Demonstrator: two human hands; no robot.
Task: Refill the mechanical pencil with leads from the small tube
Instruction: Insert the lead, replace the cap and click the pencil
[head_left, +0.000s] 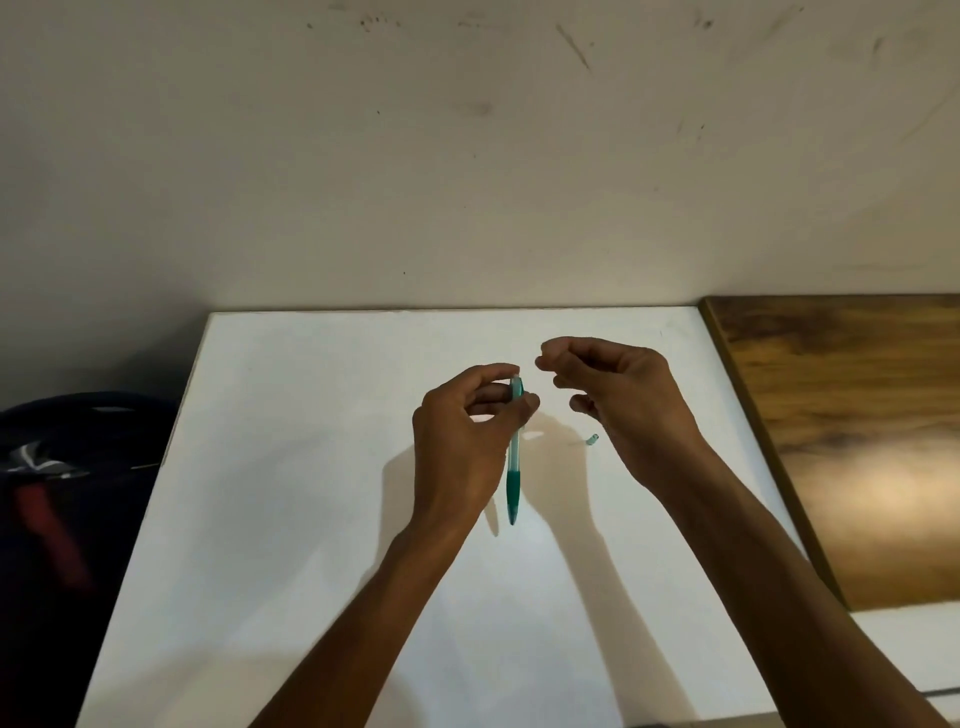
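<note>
My left hand (470, 436) grips a green mechanical pencil (514, 467) near its top end, holding it upright above the white table (311, 467) with its tip pointing down toward me. My right hand (618, 400) hovers just right of the pencil's top, thumb and forefinger pinched together; anything between them is too thin to make out. A small translucent green piece (592, 440), perhaps the pencil's cap, lies on the table under my right hand. The lead tube is not visible.
A scuffed white wall (467, 156) rises behind the table. A brown wooden surface (857, 441) adjoins the table's right edge. A dark bag (67, 467) sits beyond the left edge.
</note>
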